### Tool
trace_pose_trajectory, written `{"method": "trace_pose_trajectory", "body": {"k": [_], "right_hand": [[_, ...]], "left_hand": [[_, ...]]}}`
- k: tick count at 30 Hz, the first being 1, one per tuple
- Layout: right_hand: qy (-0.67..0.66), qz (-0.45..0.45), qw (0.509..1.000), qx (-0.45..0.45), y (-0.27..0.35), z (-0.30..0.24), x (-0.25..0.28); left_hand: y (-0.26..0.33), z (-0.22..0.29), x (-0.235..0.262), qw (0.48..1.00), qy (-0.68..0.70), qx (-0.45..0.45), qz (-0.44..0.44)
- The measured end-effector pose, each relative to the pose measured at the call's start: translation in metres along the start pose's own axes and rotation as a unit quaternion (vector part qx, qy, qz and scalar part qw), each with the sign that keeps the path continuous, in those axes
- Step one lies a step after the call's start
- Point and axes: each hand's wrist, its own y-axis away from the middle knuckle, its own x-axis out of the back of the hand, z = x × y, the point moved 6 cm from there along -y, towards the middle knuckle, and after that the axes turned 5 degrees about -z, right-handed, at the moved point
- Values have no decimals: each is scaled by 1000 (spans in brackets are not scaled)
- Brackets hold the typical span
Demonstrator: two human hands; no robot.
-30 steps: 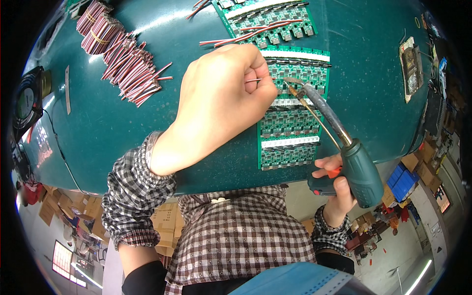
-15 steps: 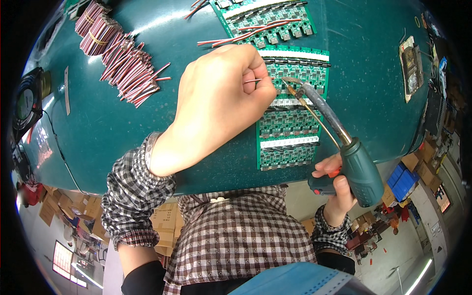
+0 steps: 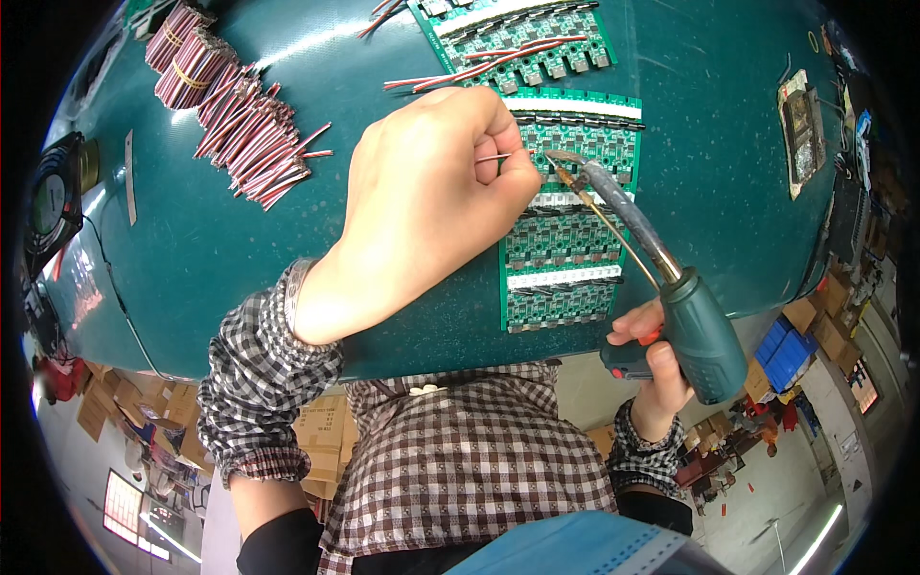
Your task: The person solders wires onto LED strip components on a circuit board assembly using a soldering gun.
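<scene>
My left hand [image 3: 422,201] is closed in a pinch on a thin red-and-white wire [image 3: 493,156], whose end points at the green circuit board panel [image 3: 561,251]. In my right hand [image 3: 661,359] is a green-handled soldering gun [image 3: 704,335], gripped from below. Its bent metal tube and thin brass-coloured solder feed reach up to the board, the tip [image 3: 556,156] close beside the wire's end. Whether tip and wire touch is too small to tell. Rows of small components, white strips and short black wires cover the panel.
A second circuit board panel [image 3: 522,48] with loose red wires [image 3: 479,72] across it lies beyond. Piles of cut wires [image 3: 254,144], some banded, are at far left. A worn metal block [image 3: 797,134] lies at right; a fan [image 3: 56,192] stands at the left edge.
The soldering gun's tip has shifted very slightly left, toward the wire's end. My left hand stays almost still.
</scene>
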Motion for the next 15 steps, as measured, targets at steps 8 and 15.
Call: {"method": "trace_pose_trajectory", "body": {"k": [8,15], "right_hand": [[17,-7,1000,4,-2,-3,-2],[16,-14,1000,17,-1,-3,-3]], "left_hand": [[0,0,1,1000,-1,0,-2],[0,1,2,1000,-1,-4,-1]]}}
